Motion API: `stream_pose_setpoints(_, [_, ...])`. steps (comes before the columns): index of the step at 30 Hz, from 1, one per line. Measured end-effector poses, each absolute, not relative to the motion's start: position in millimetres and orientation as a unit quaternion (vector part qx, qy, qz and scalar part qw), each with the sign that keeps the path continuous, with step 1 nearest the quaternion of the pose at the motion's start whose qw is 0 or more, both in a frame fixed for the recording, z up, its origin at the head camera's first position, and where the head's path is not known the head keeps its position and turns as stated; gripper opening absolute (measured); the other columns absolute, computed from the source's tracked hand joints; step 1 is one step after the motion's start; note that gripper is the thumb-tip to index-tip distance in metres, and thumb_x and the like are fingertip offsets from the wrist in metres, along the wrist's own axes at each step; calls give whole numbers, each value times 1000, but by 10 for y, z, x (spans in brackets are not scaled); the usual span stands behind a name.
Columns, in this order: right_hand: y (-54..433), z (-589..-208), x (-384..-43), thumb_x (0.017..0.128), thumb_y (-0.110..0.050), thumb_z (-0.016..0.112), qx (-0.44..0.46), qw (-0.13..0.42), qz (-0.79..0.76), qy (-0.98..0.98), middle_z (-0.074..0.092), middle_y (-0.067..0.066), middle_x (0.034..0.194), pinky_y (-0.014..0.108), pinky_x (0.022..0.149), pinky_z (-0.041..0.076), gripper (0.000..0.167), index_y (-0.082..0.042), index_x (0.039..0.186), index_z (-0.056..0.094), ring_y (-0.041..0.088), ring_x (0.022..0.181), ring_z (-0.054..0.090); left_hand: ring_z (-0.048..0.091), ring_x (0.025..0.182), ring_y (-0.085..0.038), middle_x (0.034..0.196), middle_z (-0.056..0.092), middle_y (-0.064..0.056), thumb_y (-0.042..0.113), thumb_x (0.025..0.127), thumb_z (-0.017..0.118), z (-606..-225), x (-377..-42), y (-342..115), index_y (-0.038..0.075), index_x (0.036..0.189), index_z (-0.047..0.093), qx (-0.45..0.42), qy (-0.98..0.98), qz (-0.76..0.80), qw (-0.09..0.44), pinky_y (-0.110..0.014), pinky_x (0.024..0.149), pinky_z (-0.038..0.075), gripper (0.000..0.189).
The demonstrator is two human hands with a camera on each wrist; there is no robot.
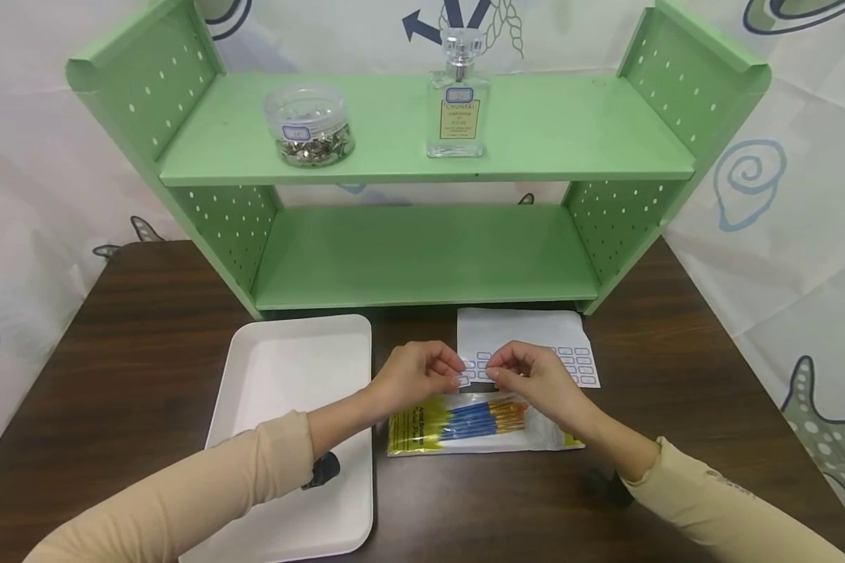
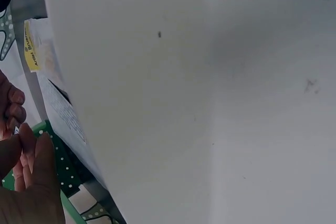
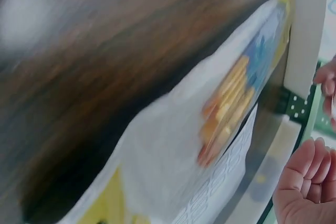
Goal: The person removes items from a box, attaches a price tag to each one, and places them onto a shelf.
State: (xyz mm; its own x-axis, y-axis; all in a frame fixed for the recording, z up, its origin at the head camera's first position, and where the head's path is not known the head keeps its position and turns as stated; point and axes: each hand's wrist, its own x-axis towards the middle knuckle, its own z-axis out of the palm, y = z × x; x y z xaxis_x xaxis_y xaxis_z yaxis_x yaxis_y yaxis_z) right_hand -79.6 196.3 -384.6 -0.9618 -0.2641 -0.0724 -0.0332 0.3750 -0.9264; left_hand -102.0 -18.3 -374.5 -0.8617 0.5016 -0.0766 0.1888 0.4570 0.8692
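Note:
Pinched in the fingertips of my left hand [image 1: 422,367] is a small blue-bordered label [image 1: 463,381]. My right hand [image 1: 535,377] is just to its right, with bent fingers and the thumb close to the index finger; I cannot tell whether anything is between them. Under and behind both hands lies a white label sheet [image 1: 517,324] with rows of blue-framed labels. Nearer to me is a clear and yellow packet of paint brushes [image 1: 482,418] with blue and orange handles, partly covered by the right hand. The right wrist view also shows the packet [image 3: 231,98].
A white tray [image 1: 303,352] lies on the dark wooden table [image 1: 458,508], under the left forearm. Behind stands a green two-tier shelf [image 1: 422,254]. Its upper tier bears a labelled clear jar [image 1: 310,125] of small metal pieces and a labelled glass perfume bottle [image 1: 458,113].

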Motion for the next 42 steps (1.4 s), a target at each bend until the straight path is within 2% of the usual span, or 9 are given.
stream_pose_setpoints(7, [1858,-3891,-757,87,-12,66,-107,121,-539,827,62,8,83,20,61,45,12,0,91,63,14,71,52,62,74,-8,82,68,-3,5,83,70,-3767,-1009,-159,5,93,67,222,837,466,181,-19,68,53,11])
stream_pose_setpoints(30, [1831,-3925,-713,87,-11,65,-103,140,-529,831,58,4,77,20,58,43,12,0,89,61,14,68,50,61,72,-7,80,69,-4,3,81,71,-3779,-979,-140,3,90,67,230,832,468,191,-18,66,52,10])
stream_pose_setpoints(38, [1812,-3939,-720,88,-8,63,-95,166,-549,813,60,11,78,28,61,53,11,3,88,60,13,66,55,62,70,-5,78,70,-5,4,81,71,-3785,-977,-123,3,89,67,235,826,475,190,-16,63,51,9])
stream_pose_setpoints(42, [1814,-3940,-717,88,-8,62,-92,168,-546,815,60,9,79,27,60,52,10,2,89,60,14,67,54,62,70,-5,79,70,-4,5,81,72,-3794,-979,-124,3,89,67,234,829,473,186,-16,64,51,10])
